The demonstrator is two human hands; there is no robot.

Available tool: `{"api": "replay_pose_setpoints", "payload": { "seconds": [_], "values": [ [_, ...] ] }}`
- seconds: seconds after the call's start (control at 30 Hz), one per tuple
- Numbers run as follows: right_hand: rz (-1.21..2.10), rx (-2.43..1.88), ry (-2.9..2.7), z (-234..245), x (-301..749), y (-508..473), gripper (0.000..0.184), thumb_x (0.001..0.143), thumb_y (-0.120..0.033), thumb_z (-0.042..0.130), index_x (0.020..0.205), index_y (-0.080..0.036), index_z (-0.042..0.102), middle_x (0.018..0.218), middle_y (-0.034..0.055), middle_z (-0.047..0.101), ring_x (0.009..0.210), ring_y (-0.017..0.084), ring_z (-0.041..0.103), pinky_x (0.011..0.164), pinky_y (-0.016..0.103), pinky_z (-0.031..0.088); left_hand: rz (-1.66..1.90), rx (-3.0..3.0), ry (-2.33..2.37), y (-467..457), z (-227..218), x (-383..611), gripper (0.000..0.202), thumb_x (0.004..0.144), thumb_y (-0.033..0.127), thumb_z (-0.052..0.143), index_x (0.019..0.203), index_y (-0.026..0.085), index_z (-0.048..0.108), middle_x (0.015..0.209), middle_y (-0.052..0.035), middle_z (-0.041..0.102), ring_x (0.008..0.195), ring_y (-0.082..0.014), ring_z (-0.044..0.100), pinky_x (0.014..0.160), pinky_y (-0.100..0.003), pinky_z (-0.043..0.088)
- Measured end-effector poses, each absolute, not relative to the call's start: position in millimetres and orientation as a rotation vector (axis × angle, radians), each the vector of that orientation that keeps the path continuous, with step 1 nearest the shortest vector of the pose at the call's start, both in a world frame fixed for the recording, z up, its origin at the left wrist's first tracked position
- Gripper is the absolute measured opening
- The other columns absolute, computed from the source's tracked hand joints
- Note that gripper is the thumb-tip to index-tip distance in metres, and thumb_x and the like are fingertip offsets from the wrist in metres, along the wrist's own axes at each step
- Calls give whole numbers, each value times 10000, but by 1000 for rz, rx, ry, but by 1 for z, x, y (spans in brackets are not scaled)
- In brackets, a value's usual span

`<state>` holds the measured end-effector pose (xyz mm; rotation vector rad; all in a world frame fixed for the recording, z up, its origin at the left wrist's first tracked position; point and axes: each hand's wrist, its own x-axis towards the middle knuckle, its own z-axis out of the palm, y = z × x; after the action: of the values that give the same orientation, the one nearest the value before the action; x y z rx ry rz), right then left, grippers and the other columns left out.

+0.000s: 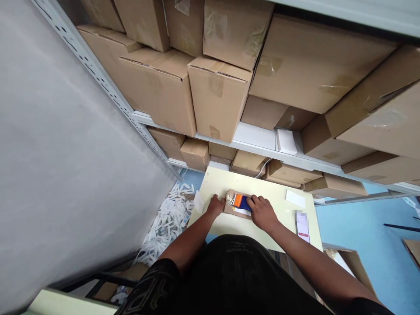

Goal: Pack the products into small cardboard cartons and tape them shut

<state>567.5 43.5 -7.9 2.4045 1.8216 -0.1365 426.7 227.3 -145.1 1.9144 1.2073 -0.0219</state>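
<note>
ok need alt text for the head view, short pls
Seen from above, a person's left hand and right hand press on a small brown parcel with an orange and blue label, on a pale yellow table. A phone and a white card lie to its right, with shelves of cardboard boxes behind.

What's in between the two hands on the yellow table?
In the head view, a small cardboard box holding an orange and blue packet lies between the left hand and right hand.
</note>
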Motion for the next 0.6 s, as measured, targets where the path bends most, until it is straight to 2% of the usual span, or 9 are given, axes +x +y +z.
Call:
{"api": "replay_pose_setpoints", "payload": {
  "seconds": [0.07, 0.13, 0.2, 0.27, 0.37, 0.6],
  "values": [
    [-125, 2418, 1813, -11, 566, 44, 479, 860, -141, 562, 1335, -199, 553, 1229, 152, 597, 999, 305, 510, 842, 414, 382, 44, 1980, 1144, 224, -141, 420, 506, 972, 282, 493, 1428, 64, 509, 1415, -234, 580, 1318, -296, 570, 1061, -387, 450],
    [-125, 2430, 1812, -12, 566, 44, 495, 847, -167, 591, 1338, -206, 550, 1234, 153, 599, 1003, 309, 513, 845, 415, 386, 175, 2160, 880, 219, -135, 410, 565, 973, 247, 450, 1522, 115, 422, 1579, -182, 436, 1472, -275, 405, 1185, -406, 347],
    [-137, 2442, 1807, -13, 568, 45, 507, 846, -192, 608, 1349, -209, 541, 1240, 155, 598, 1007, 308, 517, 847, 412, 391, 274, 2352, 539, 211, -130, 402, 636, 962, 263, 459, 1578, 152, 346, 1664, -138, 308, 1545, -278, 266, 1245, -445, 255],
    [-162, 2443, 1809, -13, 571, 46, 509, 851, -208, 614, 1354, -209, 535, 1237, 156, 597, 1009, 303, 522, 848, 405, 396, 271, 2477, 363, 203, -127, 398, 728, 945, 325, 507, 1611, 146, 275, 1694, -145, 220, 1562, -308, 212, 1257, -493, 208],
    [-209, 2424, 1831, -11, 577, 50, 516, 856, -232, 629, 1362, -208, 528, 1227, 150, 596, 1017, 298, 531, 852, 393, 403, 215, 2584, 367, 198, -127, 398, 824, 936, 426, 543, 1627, 116, 219, 1692, -183, 192, 1559, -336, 211, 1261, -525, 155],
    [-286, 2402, 1864, -4, 587, 52, 527, 867, -310, 656, 1372, -226, 531, 1187, 122, 601, 1008, 280, 556, 868, 375, 420, 201, 2680, 385, 204, -125, 400, 800, 966, 479, 501, 1636, 142, 223, 1675, -171, 258, 1544, -338, 258, 1262, -513, 138]
  ]
}}
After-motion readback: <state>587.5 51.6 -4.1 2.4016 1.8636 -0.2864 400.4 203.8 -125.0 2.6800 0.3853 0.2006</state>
